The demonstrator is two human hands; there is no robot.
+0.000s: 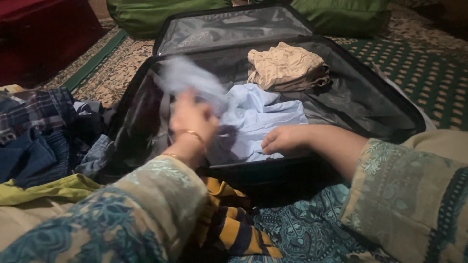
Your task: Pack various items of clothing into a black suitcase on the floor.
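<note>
A pale blue garment [258, 119] lies inside an open black suitcase [390, 114], near the centre of the view. The left hand [192, 117], at about 9 o'clock from the garment's middle, is raised and blurred; its fingers seem closed around a pale, filmy part of cloth [187, 78] that lifts toward 11 o'clock, though the blur makes the exact grip hard to tell. A gold bangle [190, 132] circles that wrist. The right hand [282, 140] rests at the garment's 5 o'clock edge, fingers curled loosely down onto the blue fabric, pressing on it and not visibly gripping it.

At 1 o'clock from the blue garment, further back in the case, sits a folded beige garment [282, 65], touching the blue one's upper edge. The suitcase lid [229, 29] stands open at 12 o'clock, lined in grey.

Outside the case at 9 o'clock is a heap of clothes [39, 136], with dark blue, plaid and yellow-green pieces. At 6 o'clock, just in front of the case, lies a yellow and dark striped cloth [234, 229]. The person's patterned teal and beige sleeves fill the lower corners. Patterned green carpet [429, 73] shows at 3 o'clock, and green cushions [146, 14] lie beyond the lid.
</note>
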